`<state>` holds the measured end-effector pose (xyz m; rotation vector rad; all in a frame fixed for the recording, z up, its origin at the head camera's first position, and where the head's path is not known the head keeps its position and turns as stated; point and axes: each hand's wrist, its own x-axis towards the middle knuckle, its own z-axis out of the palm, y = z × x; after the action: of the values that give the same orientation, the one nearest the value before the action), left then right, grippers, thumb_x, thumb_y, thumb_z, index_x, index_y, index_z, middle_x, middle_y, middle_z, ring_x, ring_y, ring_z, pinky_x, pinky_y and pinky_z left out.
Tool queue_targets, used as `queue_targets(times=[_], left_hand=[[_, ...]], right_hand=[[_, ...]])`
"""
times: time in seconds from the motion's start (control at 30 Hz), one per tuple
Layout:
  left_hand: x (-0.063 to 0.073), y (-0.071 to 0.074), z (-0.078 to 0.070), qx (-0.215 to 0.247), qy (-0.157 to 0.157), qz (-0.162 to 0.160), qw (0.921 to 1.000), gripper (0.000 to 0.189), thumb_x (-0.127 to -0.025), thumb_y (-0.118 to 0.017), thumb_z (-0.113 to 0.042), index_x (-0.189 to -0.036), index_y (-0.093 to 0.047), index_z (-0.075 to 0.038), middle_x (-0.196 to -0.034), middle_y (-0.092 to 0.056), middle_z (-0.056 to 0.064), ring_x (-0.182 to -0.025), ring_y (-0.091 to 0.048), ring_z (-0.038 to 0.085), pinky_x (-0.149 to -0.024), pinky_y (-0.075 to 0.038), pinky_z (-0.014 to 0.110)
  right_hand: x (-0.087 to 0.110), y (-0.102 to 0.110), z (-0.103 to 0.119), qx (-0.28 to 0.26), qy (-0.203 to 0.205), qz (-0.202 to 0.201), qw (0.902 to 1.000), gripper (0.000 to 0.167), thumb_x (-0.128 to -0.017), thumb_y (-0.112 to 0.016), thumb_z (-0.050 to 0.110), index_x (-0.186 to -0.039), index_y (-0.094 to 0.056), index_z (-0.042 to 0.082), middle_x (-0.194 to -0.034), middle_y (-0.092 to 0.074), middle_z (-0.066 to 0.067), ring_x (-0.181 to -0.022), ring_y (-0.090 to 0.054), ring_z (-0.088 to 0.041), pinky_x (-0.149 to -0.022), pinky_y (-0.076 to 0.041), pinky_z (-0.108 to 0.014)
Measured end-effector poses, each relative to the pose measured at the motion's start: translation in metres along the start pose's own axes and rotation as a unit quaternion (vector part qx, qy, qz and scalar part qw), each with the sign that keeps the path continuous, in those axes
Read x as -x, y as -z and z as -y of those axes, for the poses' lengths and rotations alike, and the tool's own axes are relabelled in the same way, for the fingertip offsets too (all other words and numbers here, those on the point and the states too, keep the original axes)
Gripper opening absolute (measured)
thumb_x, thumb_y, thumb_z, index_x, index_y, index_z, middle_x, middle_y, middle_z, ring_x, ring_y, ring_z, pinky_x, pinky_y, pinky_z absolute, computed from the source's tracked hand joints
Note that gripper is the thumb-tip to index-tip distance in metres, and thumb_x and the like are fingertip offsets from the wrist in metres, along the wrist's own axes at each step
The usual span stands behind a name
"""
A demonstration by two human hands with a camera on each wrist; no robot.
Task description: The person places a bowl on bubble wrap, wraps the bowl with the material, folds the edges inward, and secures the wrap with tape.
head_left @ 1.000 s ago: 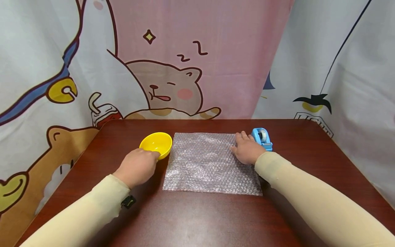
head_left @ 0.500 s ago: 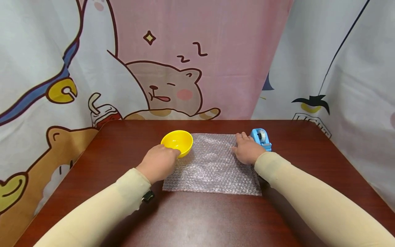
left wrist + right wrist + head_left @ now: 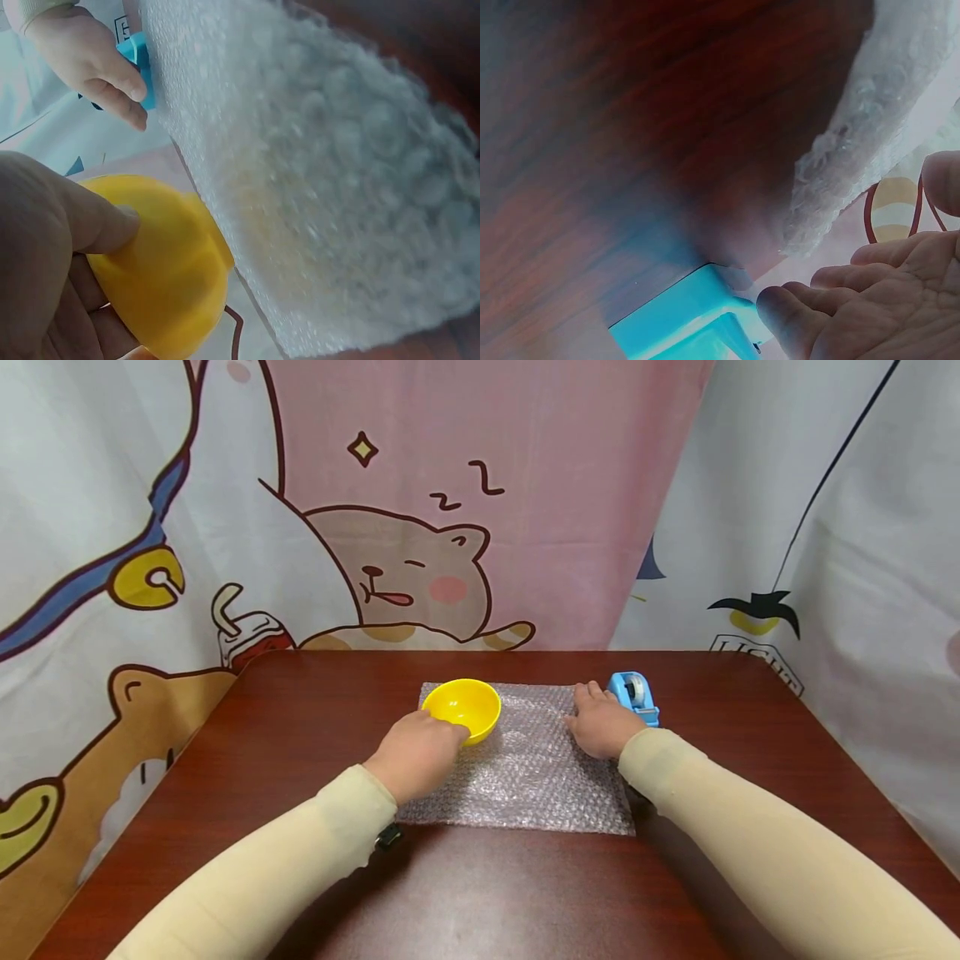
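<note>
My left hand (image 3: 420, 756) grips the near-left rim of a yellow bowl (image 3: 471, 702), thumb outside and fingers inside. The bowl is upright over the left part of a sheet of bubble wrap (image 3: 525, 785); in the left wrist view its base (image 3: 214, 232) appears at or just above the sheet, and I cannot tell if it touches. With fingers stretched out, my right hand (image 3: 603, 724) lies at the right edge of the bubble wrap. A blue tape dispenser (image 3: 636, 697) with a clear roll stands just beyond that hand, its side (image 3: 697, 322) close to my fingers in the right wrist view.
A dark reddish-brown wooden table (image 3: 510, 893) carries everything. Behind it and at both sides hangs a curtain (image 3: 570, 510) with cartoon animals. A dark band (image 3: 388, 836) shows at the left wrist.
My left hand has carried the bowl rightward, from the table beside the bubble wrap to over its left part. The right hand, the sheet and the tape dispenser have stayed in place.
</note>
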<state>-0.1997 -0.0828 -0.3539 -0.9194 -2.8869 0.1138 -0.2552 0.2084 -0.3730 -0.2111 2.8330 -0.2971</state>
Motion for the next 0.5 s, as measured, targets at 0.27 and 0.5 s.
queue_targets(times=[0.27, 0.5], left_hand=[[-0.009, 0.001, -0.014, 0.005, 0.004, 0.023, 0.9997, 0.017, -0.097, -0.062, -0.007, -0.098, -0.074, -0.018, -0.085, -0.075, -0.001, -0.081, -0.068, 0.023, -0.093, -0.055, 0.044], [-0.014, -0.002, -0.023, 0.004, -0.024, 0.013, 0.9996, 0.016, -0.095, -0.063, -0.008, -0.098, -0.075, -0.019, -0.085, -0.075, -0.003, -0.079, -0.067, 0.021, -0.090, -0.055, 0.043]], right_hand=[[-0.004, -0.002, -0.001, 0.003, -0.005, 0.000, 1.0000, 0.074, -0.113, -0.042, 0.030, -0.163, -0.010, -0.012, -0.171, -0.007, -0.035, -0.160, -0.009, -0.051, -0.129, -0.013, -0.062], [-0.006, -0.003, 0.001, 0.009, -0.021, 0.005, 0.9997, 0.075, -0.112, -0.045, 0.030, -0.164, -0.010, -0.011, -0.172, -0.008, -0.034, -0.161, -0.010, -0.050, -0.129, -0.014, -0.062]])
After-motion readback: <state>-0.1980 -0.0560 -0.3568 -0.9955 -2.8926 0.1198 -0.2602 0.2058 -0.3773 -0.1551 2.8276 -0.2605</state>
